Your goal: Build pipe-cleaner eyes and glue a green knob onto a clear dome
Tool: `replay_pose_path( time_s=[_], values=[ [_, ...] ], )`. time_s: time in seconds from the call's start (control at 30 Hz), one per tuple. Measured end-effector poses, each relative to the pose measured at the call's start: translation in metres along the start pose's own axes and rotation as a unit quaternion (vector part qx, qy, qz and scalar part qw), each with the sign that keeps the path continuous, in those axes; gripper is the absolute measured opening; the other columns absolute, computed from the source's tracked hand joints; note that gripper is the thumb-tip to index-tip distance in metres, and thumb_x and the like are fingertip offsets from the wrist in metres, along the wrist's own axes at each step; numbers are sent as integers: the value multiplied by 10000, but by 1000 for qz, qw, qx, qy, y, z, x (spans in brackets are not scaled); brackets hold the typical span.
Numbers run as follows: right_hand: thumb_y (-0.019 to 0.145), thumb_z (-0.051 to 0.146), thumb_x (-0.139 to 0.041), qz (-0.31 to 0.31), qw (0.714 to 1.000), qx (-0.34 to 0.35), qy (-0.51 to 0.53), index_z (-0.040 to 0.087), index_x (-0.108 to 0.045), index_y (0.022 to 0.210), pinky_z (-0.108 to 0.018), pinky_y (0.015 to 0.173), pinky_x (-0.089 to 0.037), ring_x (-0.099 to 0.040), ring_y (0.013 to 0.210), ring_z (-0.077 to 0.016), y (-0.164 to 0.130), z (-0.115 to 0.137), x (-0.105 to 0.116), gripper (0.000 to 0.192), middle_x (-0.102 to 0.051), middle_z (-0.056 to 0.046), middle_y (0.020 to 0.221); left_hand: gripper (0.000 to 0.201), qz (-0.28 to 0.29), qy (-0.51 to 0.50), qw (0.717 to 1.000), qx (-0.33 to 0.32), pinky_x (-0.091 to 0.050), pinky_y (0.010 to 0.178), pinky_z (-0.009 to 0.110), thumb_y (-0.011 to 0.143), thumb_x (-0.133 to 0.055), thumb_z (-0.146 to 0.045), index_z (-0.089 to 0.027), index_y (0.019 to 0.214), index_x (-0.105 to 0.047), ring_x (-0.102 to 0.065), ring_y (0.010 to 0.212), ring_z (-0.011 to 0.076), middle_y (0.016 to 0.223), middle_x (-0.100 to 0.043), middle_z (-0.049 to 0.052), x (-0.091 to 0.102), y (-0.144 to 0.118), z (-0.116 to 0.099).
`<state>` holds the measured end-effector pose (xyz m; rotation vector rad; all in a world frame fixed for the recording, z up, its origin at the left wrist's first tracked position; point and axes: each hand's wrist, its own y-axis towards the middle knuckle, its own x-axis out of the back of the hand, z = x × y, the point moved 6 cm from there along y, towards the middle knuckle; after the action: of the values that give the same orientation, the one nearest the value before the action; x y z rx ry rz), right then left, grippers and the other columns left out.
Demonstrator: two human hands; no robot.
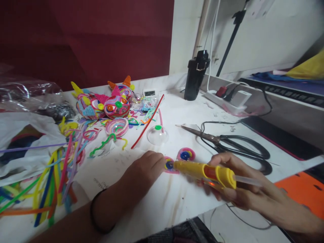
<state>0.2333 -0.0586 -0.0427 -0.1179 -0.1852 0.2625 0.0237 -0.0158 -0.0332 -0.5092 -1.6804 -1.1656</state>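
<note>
My right hand (241, 184) is wrapped around a yellow hot glue gun (193, 169), with a clear glue stick (246, 180) poking out of its back and a small red light lit. The gun's nozzle meets a flat coil of pink, yellow and blue pipe cleaner (168, 165) on the table. My left hand (145, 170) has its fingers closed at the left edge of that coil; the fingertips are partly hidden. Just behind lies a second, similar coil (186, 154). A clear plastic dome (158, 135) with a green spot stands farther back.
Black-handled scissors (222, 140) lie to the right, near a power strip (225, 103) and a black bottle (196, 76). Loose pipe cleaners (50, 182) spread across the left over paper (101, 172). Decorated pipe-cleaner balls (116, 106) and a small digital clock (150, 93) stand at the back.
</note>
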Motion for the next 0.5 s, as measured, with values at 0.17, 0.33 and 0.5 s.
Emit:
replay_pose_path(
  time_s=[0.17,0.33,0.5],
  values=[
    [846,441,-615,46,999,19,-6,286,-433,1082,-199,427,-333,-561,640,-130,3,-3,-2,336,-632,-18,855,267,22,36,999,-18,-585,732,351,950,-340,-44,-114,970,-597,-637,911,220,930,-671,112,3,6,-6],
    [826,461,-632,12,1000,9,18,285,-452,1056,-191,426,-331,-579,652,-135,1,-2,-1,341,-652,-19,853,234,-11,96,992,-76,-580,723,346,953,-366,-52,-79,947,-598,-647,891,227,887,-674,129,7,11,-13],
    [803,484,-645,-18,999,-2,32,281,-469,1032,-184,421,-320,-590,671,-143,-2,1,-4,353,-666,-21,834,284,8,122,989,-85,-561,679,338,952,-318,-21,-82,962,-595,-645,864,226,884,-672,123,6,12,-16]
  ],
)
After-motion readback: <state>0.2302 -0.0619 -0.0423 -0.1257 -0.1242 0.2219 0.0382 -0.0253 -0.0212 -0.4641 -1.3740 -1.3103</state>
